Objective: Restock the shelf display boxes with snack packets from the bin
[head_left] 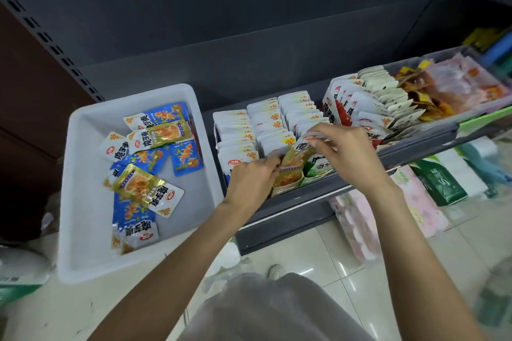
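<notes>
Left hand (pixel 250 174) holds the gold display box (pixel 286 184) front; right hand (pixel 346 144), above the box, pinches a gold packet (pixel 300 151) — slide it in upright, behind

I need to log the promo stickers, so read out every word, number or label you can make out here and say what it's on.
"20%": yellow sticker on the shelf packets, repeated on others.
"20%": sticker on a white bin packet.
Large Chinese characters on bin packets: I can't read them reliably.
Red oval brand logos: too small.
Green package lettering: blurred.
</notes>
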Action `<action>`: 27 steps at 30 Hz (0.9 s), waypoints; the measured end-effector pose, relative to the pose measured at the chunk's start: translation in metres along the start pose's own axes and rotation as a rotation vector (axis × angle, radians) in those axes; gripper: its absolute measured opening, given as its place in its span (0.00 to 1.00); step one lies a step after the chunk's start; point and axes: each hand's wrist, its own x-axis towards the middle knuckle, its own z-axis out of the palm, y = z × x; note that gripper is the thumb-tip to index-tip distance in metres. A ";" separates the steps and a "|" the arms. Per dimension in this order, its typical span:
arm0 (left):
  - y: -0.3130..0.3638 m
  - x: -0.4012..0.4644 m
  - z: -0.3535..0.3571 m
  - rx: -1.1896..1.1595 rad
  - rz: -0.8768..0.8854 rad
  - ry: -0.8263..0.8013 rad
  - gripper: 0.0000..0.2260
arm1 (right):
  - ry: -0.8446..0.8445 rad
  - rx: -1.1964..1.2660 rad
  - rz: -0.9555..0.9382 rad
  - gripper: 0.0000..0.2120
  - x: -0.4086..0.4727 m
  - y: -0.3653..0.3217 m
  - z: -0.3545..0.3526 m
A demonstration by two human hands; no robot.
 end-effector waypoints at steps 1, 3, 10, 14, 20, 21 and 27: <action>-0.001 -0.001 0.001 -0.032 -0.011 -0.004 0.08 | -0.011 -0.029 -0.003 0.08 0.001 0.002 0.001; -0.001 -0.004 0.003 -0.042 -0.041 -0.051 0.06 | -0.054 -0.067 -0.010 0.08 0.002 0.003 0.005; -0.001 -0.014 0.009 -0.030 -0.128 -0.009 0.05 | -0.272 -0.270 -0.078 0.04 0.006 -0.007 0.029; -0.005 -0.015 0.006 -0.082 -0.189 0.011 0.05 | -0.379 -0.460 -0.050 0.09 0.006 -0.015 0.043; -0.004 -0.016 -0.013 -0.224 -0.207 0.074 0.06 | -0.314 -0.504 -0.004 0.07 0.008 -0.020 0.036; -0.004 -0.018 -0.020 -0.260 -0.216 0.136 0.06 | -0.216 -0.427 0.002 0.06 0.007 -0.020 0.030; -0.052 -0.062 -0.064 -0.258 -0.269 0.596 0.10 | 0.143 0.172 0.026 0.07 0.011 -0.069 0.010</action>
